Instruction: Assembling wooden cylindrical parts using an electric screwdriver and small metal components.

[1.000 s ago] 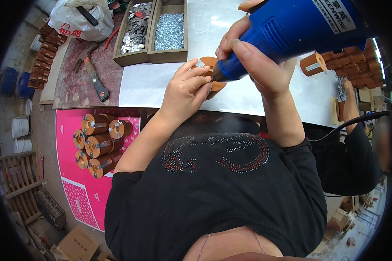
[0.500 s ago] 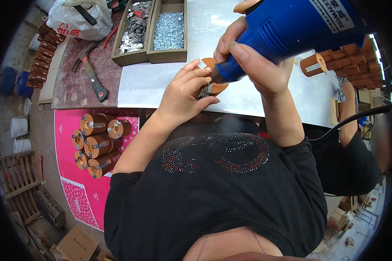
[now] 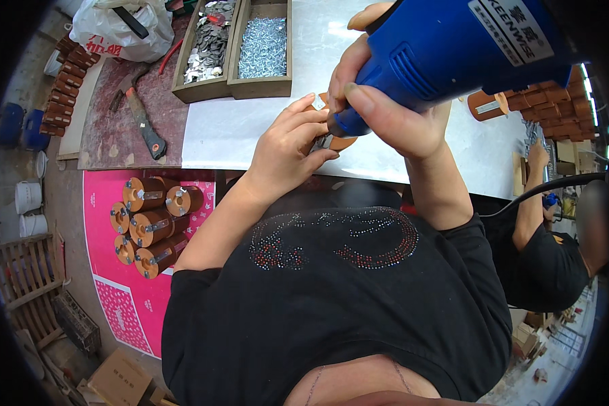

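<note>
The right hand (image 3: 392,115) is wrapped tight around a blue power drill (image 3: 453,51), its fingers closed on the body and its nose pressed down onto a small brown wooden spool (image 3: 335,141) that lies on the white bench (image 3: 237,132). The left hand (image 3: 287,152) steadies that spool, fingers curled narrowly around its near side and pinching it against the bench top. Only a sliver of the spool and a bit of metal on it show between the two hands; the drill tip itself is hidden, so I cannot tell whether a screw sits under it.

The step in hand looks like fastening a metal piece onto the spool end with the drill. By my judgement the next move calls for keeping the drill square to the spool while the left hand holds it from turning, then lifting the tool clear before the piece is let go.

Behind the hands stand two wooden trays, one with screws (image 3: 264,37) and one with flat metal plates (image 3: 206,40). A hatchet (image 3: 142,118) lies on the reddish board to the left, beside a white plastic bag (image 3: 118,27). Below the bench edge, a pile of finished spools (image 3: 149,220) with metal strips rests on a pink sheet (image 3: 115,298). More spools (image 3: 528,105) are stacked at the far right, where another person's arm (image 3: 531,203) reaches toward the bench.
</note>
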`<state>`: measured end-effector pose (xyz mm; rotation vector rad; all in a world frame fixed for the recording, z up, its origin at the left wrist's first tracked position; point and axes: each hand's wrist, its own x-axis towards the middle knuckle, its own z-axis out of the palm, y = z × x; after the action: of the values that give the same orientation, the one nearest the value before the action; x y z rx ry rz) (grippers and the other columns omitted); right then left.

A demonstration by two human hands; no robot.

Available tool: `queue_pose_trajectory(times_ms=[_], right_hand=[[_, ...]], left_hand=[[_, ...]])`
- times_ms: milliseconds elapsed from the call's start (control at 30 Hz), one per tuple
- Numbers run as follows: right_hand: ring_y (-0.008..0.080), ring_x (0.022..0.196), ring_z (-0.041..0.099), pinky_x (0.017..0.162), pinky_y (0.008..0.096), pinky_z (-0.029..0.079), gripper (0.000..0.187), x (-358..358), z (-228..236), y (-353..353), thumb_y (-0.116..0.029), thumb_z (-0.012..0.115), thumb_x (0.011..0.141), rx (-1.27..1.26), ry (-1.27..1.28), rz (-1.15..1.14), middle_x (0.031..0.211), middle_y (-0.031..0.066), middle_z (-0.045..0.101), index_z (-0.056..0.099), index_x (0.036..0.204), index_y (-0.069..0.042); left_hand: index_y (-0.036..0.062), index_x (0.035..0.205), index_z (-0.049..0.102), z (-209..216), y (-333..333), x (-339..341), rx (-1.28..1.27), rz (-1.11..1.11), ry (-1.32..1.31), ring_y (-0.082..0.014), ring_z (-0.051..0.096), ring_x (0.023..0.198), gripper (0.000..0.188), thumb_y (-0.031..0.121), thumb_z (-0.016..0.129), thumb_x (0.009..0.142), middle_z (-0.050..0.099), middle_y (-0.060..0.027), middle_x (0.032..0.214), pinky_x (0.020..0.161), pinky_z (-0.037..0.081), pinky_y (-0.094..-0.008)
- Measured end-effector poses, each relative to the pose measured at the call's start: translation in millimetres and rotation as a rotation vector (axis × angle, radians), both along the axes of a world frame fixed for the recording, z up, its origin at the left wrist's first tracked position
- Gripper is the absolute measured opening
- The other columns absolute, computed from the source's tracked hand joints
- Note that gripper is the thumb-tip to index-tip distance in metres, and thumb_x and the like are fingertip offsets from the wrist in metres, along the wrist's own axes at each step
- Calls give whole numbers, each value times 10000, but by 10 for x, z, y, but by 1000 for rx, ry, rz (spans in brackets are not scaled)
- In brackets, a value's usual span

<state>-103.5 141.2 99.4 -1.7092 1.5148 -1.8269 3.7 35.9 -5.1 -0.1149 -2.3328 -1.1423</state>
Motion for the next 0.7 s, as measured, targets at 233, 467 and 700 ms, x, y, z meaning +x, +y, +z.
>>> queue_pose_trajectory(times_ms=[233, 467, 700], right_hand=[[131, 579, 539, 533, 215, 423, 520, -5, -48, -15, 57, 573, 657, -37, -281, 95, 694, 122, 547, 321, 1112, 63], [130, 575, 538, 540, 214, 425, 507, -30, 55, 9, 59, 569, 653, 27, -8, 25, 693, 112, 554, 329, 1099, 76], [208, 634, 561, 641, 348, 481, 435, 7, 13, 137, -67, 506, 729, -18, -94, -30, 738, 126, 536, 334, 1118, 25]], left_hand=[[12, 785, 586, 15, -5, 1, 32, -5, -7, -304, 479, 1087, 308, 60, 754, 531, 600, -80, 985, 867, 428, -361], [14, 780, 584, 28, -5, 2, 26, -21, 4, -308, 478, 1088, 306, 46, 751, 525, 602, -76, 969, 877, 423, -363], [26, 756, 571, 62, 68, -34, -44, 8, -3, -309, 493, 1059, 322, 128, 767, 522, 594, -60, 942, 844, 438, -356]])
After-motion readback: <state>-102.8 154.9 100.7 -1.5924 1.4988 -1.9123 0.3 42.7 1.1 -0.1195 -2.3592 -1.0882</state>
